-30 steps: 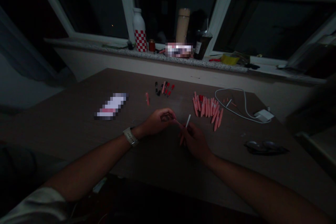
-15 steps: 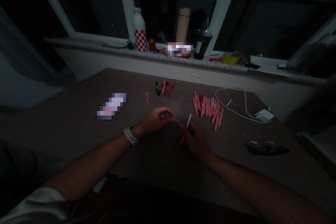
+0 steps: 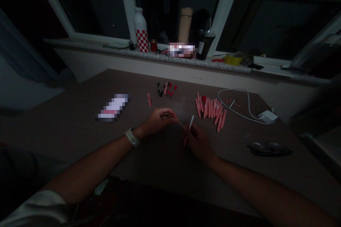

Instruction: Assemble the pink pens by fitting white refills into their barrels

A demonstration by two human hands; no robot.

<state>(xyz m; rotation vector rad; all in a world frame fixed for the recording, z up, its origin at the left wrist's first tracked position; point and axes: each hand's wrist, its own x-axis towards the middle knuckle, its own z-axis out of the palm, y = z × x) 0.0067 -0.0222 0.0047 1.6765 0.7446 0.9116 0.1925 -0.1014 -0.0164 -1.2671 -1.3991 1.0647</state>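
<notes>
My left hand (image 3: 160,121) is closed, with its fingertips pinching a small pink piece (image 3: 179,123) over the middle of the dark table (image 3: 80,120). My right hand (image 3: 197,142) lies just to its right, holding a thin white stick (image 3: 191,122) upright between its fingers. A pink stick (image 3: 184,142) shows below those fingers. Beyond the hands lies a pile of pink sticks (image 3: 210,111), with a single pink piece (image 3: 149,100) and a small group of red and black pieces (image 3: 166,89) further back.
A blurred flat package (image 3: 113,108) lies at left on the table. At right are a white charger (image 3: 268,116) with its cable and dark glasses (image 3: 269,148). A stone windowsill (image 3: 149,55) behind holds bottles and small items.
</notes>
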